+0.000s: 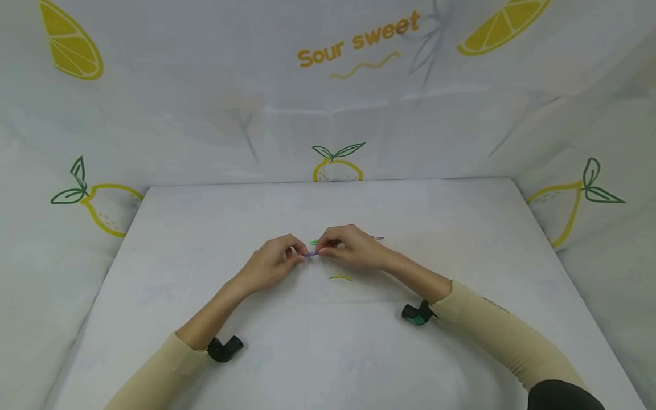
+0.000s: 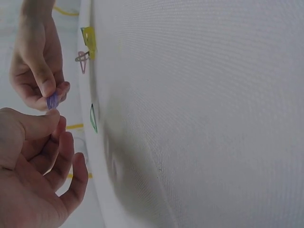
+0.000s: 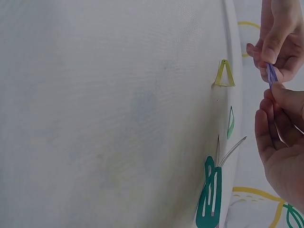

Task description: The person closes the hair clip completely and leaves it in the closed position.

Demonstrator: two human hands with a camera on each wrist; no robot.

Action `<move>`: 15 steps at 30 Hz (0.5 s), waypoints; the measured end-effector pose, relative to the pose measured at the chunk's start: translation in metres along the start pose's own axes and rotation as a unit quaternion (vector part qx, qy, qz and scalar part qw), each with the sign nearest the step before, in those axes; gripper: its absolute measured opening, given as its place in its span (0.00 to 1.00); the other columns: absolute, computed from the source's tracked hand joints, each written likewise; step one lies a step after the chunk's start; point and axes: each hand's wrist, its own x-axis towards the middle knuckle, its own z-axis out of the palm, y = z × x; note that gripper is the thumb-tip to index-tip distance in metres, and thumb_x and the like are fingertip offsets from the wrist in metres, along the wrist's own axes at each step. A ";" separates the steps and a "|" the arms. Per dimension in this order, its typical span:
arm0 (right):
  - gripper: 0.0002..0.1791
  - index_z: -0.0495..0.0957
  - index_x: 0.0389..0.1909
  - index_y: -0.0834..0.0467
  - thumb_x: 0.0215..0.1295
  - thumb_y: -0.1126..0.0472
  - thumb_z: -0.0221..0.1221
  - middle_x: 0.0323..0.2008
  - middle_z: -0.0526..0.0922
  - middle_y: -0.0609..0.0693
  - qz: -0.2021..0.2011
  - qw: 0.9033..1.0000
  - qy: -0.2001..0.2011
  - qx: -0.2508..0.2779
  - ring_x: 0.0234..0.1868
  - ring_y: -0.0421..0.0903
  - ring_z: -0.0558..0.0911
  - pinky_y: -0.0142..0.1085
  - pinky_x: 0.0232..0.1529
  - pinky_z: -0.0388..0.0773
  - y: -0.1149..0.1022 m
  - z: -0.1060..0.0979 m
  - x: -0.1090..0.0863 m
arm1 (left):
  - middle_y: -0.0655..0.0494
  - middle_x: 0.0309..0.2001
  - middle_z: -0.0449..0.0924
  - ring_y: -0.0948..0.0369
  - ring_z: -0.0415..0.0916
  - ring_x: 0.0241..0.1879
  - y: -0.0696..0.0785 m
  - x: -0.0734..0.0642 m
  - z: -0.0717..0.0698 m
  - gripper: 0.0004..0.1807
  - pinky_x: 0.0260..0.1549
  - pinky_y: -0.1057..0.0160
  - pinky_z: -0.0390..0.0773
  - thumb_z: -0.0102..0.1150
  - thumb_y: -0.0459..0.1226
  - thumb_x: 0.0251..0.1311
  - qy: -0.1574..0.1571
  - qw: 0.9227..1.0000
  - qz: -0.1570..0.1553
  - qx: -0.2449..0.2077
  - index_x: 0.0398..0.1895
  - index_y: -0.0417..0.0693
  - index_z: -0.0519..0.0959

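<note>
A purple snap hair clip [image 1: 311,254] is stretched between the two hands, raised over the white table. My left hand [image 1: 274,263] pinches one end between thumb and forefinger. At the other end, the thumb and forefinger of my right hand [image 1: 353,246] pinch it too. Fingertips cover both ends, leaving the purple middle [image 3: 271,75] showing. Just behind the hands lies a green hair clip [image 3: 231,122]. On the near side of the right hand is a yellow hair clip [image 1: 340,277], its two legs spread apart.
A teal hair clip [image 3: 209,199] with its metal prongs sprung up lies by the right hand; in the head view that hand partly hides it. The left wrist view also shows a pink clip [image 2: 82,61]. A lemon-printed cloth [image 1: 205,114] surrounds the table's back and sides.
</note>
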 end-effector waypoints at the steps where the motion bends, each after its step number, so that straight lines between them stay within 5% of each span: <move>1: 0.06 0.89 0.48 0.61 0.77 0.65 0.64 0.45 0.92 0.51 -0.001 1.000 0.000 -0.001 0.50 0.45 0.89 0.38 0.58 0.85 0.000 0.000 0.000 | 0.57 0.43 0.89 0.63 0.78 0.39 0.001 0.000 0.000 0.04 0.37 0.67 0.75 0.67 0.33 0.73 0.000 1.000 0.000 -0.001 0.46 0.48 0.87; 15: 0.05 0.89 0.46 0.58 0.76 0.63 0.66 0.43 0.93 0.51 -0.022 1.000 0.005 0.007 0.46 0.41 0.88 0.34 0.54 0.84 -0.001 0.003 0.000 | 0.54 0.43 0.90 0.62 0.79 0.39 -0.002 -0.002 -0.001 0.03 0.39 0.66 0.76 0.67 0.31 0.72 0.012 1.000 0.002 -0.014 0.44 0.46 0.87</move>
